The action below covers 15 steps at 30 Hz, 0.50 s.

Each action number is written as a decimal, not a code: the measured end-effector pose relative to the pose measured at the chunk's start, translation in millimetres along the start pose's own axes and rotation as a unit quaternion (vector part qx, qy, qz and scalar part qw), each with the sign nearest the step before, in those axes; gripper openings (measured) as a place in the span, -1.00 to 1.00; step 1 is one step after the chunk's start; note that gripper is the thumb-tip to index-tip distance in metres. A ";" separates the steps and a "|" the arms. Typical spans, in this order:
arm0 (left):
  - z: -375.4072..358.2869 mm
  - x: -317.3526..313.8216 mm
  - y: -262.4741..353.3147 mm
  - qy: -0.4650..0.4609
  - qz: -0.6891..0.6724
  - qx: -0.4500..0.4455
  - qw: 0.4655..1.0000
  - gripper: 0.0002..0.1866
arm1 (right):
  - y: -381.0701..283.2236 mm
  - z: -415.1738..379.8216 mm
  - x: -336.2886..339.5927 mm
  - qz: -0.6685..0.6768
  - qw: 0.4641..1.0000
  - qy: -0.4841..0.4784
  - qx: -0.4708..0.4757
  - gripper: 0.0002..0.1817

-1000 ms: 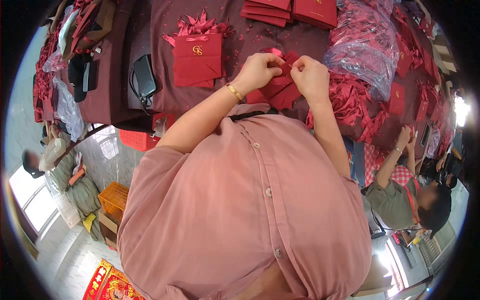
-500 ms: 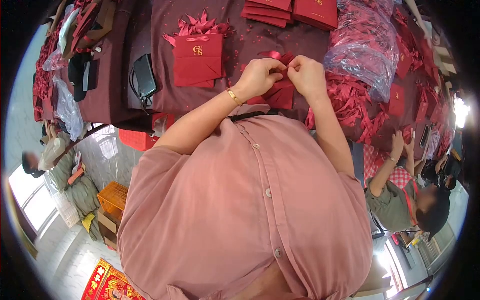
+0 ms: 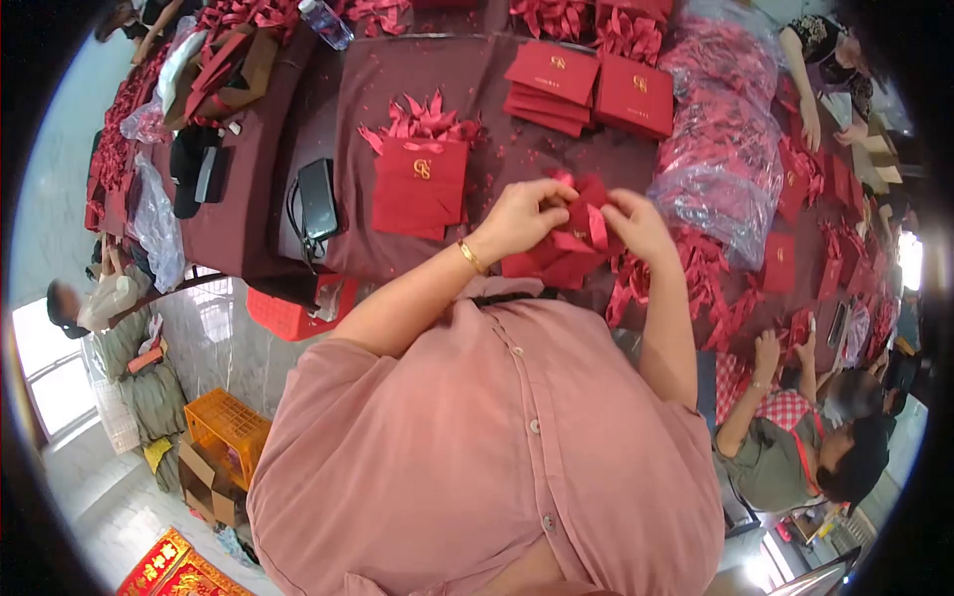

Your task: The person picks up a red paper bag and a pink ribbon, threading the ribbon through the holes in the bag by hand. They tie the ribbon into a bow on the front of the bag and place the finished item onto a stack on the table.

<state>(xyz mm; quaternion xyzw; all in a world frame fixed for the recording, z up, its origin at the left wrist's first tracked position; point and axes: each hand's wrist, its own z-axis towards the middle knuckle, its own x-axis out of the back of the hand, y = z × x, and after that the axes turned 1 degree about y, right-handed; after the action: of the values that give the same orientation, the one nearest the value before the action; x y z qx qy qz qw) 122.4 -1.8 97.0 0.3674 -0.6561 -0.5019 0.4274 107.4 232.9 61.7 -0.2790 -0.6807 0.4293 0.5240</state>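
Note:
In front of my chest lies a red paper gift bag [image 3: 559, 266], partly covered by my hands. A shiny red ribbon [image 3: 596, 228] loops up from it between them. My left hand [image 3: 522, 223], with a gold bracelet at the wrist, pinches the ribbon from the left. From the right, my right hand [image 3: 644, 228] has its fingers closed on the ribbon too. Where each fingertip meets the ribbon is partly hidden. To the left lies a small pile of red bags [image 3: 422, 189] with gold lettering, and ribbon ends fan out beyond it.
Stacked red bags [image 3: 550, 84] lie ahead. Plastic-wrapped ribbons [image 3: 717, 149] and loose ribbons [image 3: 696, 273] are at right. A black phone-like case [image 3: 316, 199] with a strap lies left, a bottle [image 3: 326, 24] farther back. A co-worker's hands [image 3: 767, 356] work at the right.
My view has tilted, showing more of the table's far side. The ribbon now stands up in a loop between my hands, which are slightly farther apart.

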 end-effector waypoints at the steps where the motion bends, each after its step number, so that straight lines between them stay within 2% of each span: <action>1: 0.3 1.2 -1.3 -0.020 -0.008 0.004 1.000 -0.74 | 0.6 -2.7 -2.5 0.058 0.994 -0.053 -0.074 -0.87; 2: 2.9 -4.7 -14.5 0.022 -0.041 -0.067 0.997 -0.74 | 7.9 -3.6 -7.8 0.095 0.991 -0.059 -0.067 -0.94; 3: 4.9 -0.3 -11.7 0.026 -0.038 -0.074 0.996 -0.74 | 13.4 -5.1 -11.3 0.093 0.993 -0.051 -0.061 -0.93; 5: 4.5 8.6 -7.8 -0.068 -0.079 0.104 0.989 -0.73 | -8.0 -8.8 -12.6 0.114 0.986 -0.044 -0.117 -0.93; 6: 2.5 9.1 -2.0 -0.039 0.053 -0.022 0.998 -0.75 | -9.0 -6.0 -13.5 0.114 0.986 -0.045 -0.115 -0.93; 7: 2.8 9.2 -3.2 -0.039 0.053 -0.019 0.998 -0.75 | -8.7 -5.2 -15.3 0.114 0.986 -0.051 -0.112 -0.93; 9: 5.5 7.4 -10.0 -0.045 0.122 -0.115 0.985 -0.77 | -9.7 -6.1 -16.1 0.107 0.988 -0.064 -0.096 -0.93; 10: 5.1 9.9 -5.7 -0.056 0.138 -0.122 0.981 -0.78 | -13.0 -6.6 -14.9 0.107 0.985 -0.072 -0.114 -0.93; 11: 7.3 9.6 -9.0 -0.040 0.227 -0.167 0.959 -0.86 | -14.8 -5.5 -13.2 0.107 0.983 -0.078 -0.130 -0.93; 13: 7.1 19.3 9.5 -0.176 0.435 -0.175 0.865 -0.92 | -18.6 -10.1 -12.8 0.084 0.979 -0.093 -0.158 -0.90; 15: 7.9 23.3 15.1 -0.245 0.500 -0.190 0.808 -0.95 | -31.2 -15.1 -19.1 -0.059 0.993 -0.100 -0.013 -0.85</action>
<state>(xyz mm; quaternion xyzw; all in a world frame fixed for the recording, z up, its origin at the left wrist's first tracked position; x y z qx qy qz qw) 105.7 -16.9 115.1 -0.2354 -0.7235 -0.4067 0.5056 129.7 206.6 81.3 -0.2010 -0.7501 0.4149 0.4742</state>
